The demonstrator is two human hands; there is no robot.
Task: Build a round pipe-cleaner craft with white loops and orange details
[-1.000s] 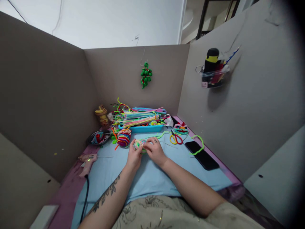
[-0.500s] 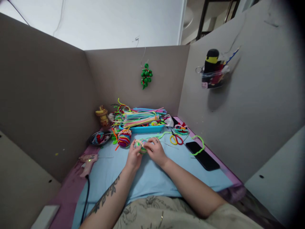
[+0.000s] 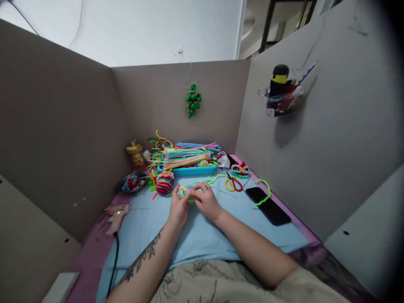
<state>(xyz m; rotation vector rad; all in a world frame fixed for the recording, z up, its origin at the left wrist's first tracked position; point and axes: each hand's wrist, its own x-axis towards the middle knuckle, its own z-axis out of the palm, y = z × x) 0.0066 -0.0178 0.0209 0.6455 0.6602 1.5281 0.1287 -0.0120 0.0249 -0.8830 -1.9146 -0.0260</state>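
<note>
Left hand (image 3: 177,209) and right hand (image 3: 205,200) pinch a small pipe-cleaner coil (image 3: 184,192) between them (fingertips clamped on it, steadying its windings); scissors (image 3: 232,183) lie near.

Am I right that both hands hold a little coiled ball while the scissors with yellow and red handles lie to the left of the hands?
Not quite: the head view shows the scissors lying right of the hands. Left hand and right hand do hold the coiled ball.
</note>
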